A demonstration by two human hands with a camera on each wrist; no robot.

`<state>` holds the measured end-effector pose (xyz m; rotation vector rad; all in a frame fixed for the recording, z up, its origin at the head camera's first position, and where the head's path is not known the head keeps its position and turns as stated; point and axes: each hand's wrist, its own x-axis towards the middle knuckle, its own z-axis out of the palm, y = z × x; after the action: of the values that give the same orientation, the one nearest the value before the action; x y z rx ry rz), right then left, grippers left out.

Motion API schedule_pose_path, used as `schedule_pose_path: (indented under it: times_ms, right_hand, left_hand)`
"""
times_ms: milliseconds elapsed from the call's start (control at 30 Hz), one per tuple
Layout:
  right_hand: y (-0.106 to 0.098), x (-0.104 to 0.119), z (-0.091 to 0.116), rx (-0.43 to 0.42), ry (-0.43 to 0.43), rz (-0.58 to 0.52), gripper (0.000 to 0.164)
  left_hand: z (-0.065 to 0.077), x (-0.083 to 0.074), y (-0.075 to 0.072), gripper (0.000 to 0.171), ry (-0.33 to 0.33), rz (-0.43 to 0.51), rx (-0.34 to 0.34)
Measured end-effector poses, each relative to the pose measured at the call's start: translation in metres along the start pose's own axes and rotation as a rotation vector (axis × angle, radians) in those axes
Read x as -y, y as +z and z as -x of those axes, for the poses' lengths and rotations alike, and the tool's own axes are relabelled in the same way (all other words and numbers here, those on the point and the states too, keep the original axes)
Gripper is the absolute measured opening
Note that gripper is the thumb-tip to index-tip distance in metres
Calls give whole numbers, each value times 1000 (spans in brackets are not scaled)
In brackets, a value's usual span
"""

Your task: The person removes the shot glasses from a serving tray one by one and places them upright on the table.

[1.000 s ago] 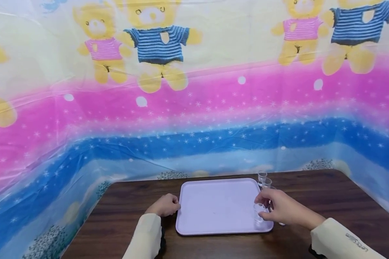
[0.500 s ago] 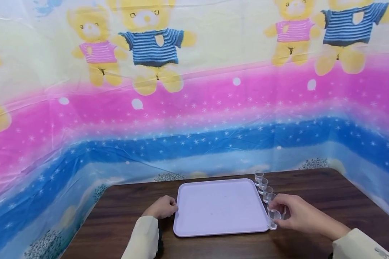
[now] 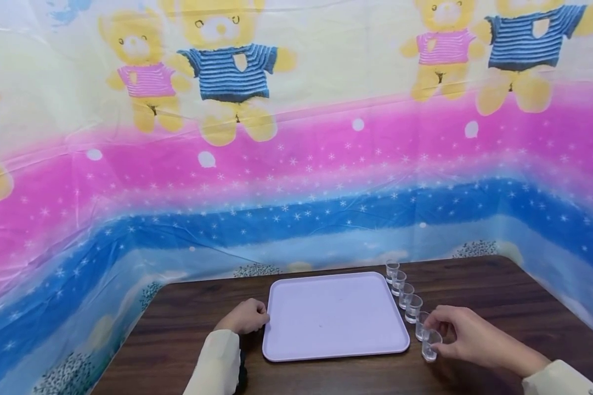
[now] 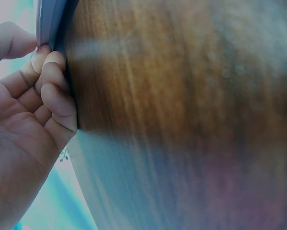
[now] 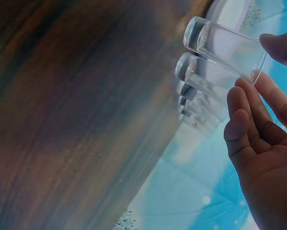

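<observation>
My left hand (image 3: 246, 316) pinches the left rim of a pale lilac tray (image 3: 333, 318). In the left wrist view, thumb and fingertips meet on the tray's edge (image 4: 48, 21), the other fingers curled below. Beyond the tray's right side, my right hand (image 3: 471, 334) holds a clear shot glass (image 3: 430, 351) near its rim, between thumb and fingers. This glass (image 5: 224, 45) is upright at the near end of a slanting row of similar shot glasses (image 3: 413, 310). Whether its base touches the table cannot be told.
The row of several shot glasses runs along the tray's right edge to the back of the dark wooden table (image 3: 493, 296). A printed cloth (image 3: 296, 219) with bears hangs behind the table and at its sides.
My right hand has carried the shot glass from over the tray's right front corner rightward, past the tray's edge, to the row's near end. The left hand has kept its grip on the tray.
</observation>
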<state>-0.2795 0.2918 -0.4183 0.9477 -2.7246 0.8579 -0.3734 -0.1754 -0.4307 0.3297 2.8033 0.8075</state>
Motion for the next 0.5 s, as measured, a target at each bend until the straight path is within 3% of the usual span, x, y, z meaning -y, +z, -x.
schedule_pose_path:
  times_ms: [500]
  right_hand:
    - [2, -6, 5, -5, 52, 21, 26]
  left_hand:
    - [-5, 5, 2, 15, 4, -5, -1]
